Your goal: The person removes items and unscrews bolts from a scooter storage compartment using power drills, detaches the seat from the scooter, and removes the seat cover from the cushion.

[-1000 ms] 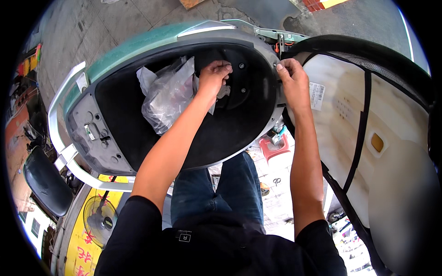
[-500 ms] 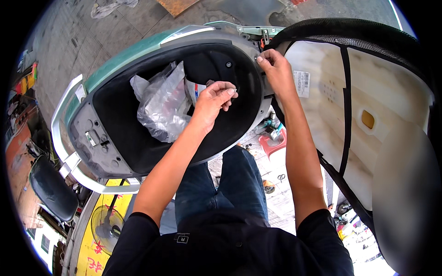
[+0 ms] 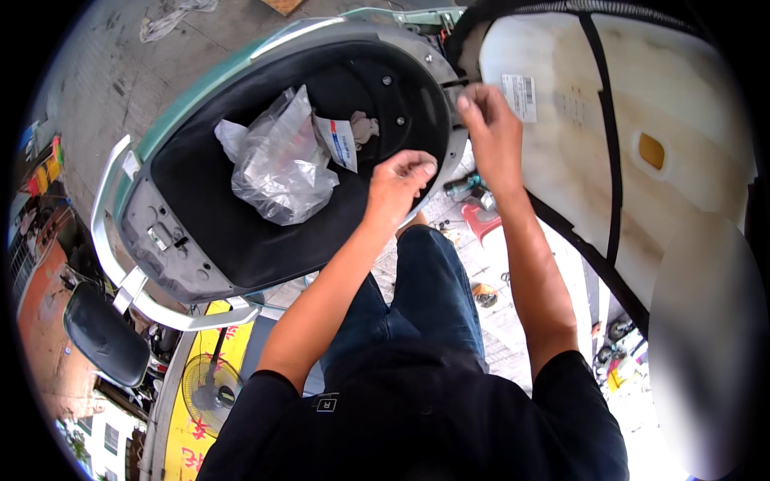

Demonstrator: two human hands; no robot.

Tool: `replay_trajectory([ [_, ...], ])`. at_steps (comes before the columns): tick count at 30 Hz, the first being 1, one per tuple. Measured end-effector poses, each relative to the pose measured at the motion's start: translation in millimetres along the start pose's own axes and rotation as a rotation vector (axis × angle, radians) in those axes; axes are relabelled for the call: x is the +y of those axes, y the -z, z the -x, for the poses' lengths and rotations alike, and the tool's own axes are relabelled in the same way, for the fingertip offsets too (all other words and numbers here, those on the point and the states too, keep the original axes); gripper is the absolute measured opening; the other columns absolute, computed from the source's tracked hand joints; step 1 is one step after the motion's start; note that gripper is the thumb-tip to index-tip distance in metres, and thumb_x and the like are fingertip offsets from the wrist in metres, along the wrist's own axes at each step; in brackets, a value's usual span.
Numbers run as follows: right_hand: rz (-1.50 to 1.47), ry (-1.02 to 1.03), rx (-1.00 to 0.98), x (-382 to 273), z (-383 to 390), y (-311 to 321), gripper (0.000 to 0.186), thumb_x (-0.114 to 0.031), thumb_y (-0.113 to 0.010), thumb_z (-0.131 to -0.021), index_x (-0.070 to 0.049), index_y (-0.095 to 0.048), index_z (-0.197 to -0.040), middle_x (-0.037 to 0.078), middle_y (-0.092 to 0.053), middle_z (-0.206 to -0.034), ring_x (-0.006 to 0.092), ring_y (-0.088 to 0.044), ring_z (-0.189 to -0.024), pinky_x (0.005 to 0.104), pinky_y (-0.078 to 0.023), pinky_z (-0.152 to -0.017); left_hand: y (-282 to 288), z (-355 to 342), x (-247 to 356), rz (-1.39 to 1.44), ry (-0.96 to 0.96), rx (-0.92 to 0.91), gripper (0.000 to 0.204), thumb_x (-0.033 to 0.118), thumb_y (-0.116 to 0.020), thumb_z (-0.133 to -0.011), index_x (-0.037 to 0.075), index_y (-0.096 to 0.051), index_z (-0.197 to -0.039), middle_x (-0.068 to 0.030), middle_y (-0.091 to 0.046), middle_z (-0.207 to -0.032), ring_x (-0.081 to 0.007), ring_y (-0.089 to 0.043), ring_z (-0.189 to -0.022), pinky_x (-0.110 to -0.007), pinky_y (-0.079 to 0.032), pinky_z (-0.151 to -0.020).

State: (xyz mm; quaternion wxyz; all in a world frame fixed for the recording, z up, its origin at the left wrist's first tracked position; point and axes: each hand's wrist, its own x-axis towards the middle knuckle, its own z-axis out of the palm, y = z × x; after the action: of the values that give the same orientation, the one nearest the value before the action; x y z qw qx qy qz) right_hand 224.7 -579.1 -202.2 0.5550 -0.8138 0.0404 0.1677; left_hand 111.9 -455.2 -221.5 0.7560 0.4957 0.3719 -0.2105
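Note:
My left hand is pinched over the lower right part of the open black storage compartment, near its rim; whatever is between the fingertips is too small to name. My right hand has curled fingers at the grey hinge area on the compartment's right rim, beside the raised seat; its fingertips hide what they hold, if anything. In the compartment lie a crumpled clear plastic bag, a white printed packet and a pale rag. Two round fittings show on its dark inner surface.
A silver grab rail curves round the scooter's left end. My legs are below it. A red stool stands on the paving, a fan at lower left on a yellow board, and a black padded seat at far left.
My left hand has moved right and down toward the rim. My right hand has shifted slightly down the rim, uncovering a bolt near the hinge. The view has shifted too.

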Motion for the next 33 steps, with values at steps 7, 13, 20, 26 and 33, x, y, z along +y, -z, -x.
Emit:
replay_trajectory([
  [7, -0.185, -0.273, -0.058, 49.0, 91.8, -2.7, 0.022, -0.012, -0.066, -0.088, 0.002, -0.062, -0.104, 0.006, -0.065, -0.088, 0.0105, -0.059, -0.081, 0.0253, -0.048, -0.074, -9.4, 2.6, -4.2, -0.013, -0.04, -0.093, 0.017, 0.009, -0.062, -0.089, -0.001, -0.066, -0.102, -0.0008, -0.065, -0.087, -0.0049, -0.053, -0.069, -0.02, -0.042, -0.063],
  [13, -0.277, -0.324, 0.09, 63.4, 80.2, -3.0, 0.016, -0.01, -0.062, -0.091, 0.003, -0.062, -0.1, 0.003, -0.063, -0.086, 0.0081, -0.054, -0.076, 0.0232, -0.046, -0.069, -2.8, 2.6, 3.9, -0.006, 0.047, -0.116, 0.021, 0.009, -0.057, -0.091, -0.001, -0.065, -0.108, -0.0051, -0.066, -0.093, -0.0063, -0.054, -0.071, -0.02, -0.045, -0.066],
  [20, 0.258, -0.003, 0.074, 55.8, 68.0, -4.6, 0.011, -0.006, -0.061, -0.086, 0.001, -0.062, -0.094, 0.016, -0.06, -0.089, 0.0319, -0.06, -0.081, 0.0357, -0.046, -0.074, 33.7, 25.1, 4.7, 0.35, 0.111, -0.085, 0.022, -0.001, -0.048, -0.089, -0.001, -0.058, -0.108, -0.0134, -0.062, -0.113, -0.0201, -0.061, -0.102, -0.033, -0.05, -0.091],
  [26, 0.314, -0.014, 0.033, 57.9, 68.0, -7.0, 0.016, -0.009, -0.06, -0.089, 0.002, -0.059, -0.101, 0.01, -0.061, -0.088, 0.0173, -0.058, -0.078, 0.0298, -0.047, -0.073, 60.3, 72.5, 32.6, 0.27, 0.077, -0.059, 0.021, 0.013, -0.045, -0.098, -0.002, -0.052, -0.112, -0.0185, -0.064, -0.106, -0.0218, -0.066, -0.083, -0.03, -0.055, -0.075],
  [33, 0.109, -0.184, 0.01, 71.5, 66.8, 2.4, 0.012, -0.008, -0.061, -0.091, 0.002, -0.057, -0.096, 0.004, -0.057, -0.084, 0.0121, -0.053, -0.077, 0.0269, -0.046, -0.072, 134.6, 147.3, 67.8, 0.054, -0.316, 0.309, 0.025, 0.023, -0.055, -0.096, 0.002, -0.049, -0.108, -0.0122, -0.067, -0.087, -0.0089, -0.057, -0.059, -0.021, -0.046, -0.054],
])
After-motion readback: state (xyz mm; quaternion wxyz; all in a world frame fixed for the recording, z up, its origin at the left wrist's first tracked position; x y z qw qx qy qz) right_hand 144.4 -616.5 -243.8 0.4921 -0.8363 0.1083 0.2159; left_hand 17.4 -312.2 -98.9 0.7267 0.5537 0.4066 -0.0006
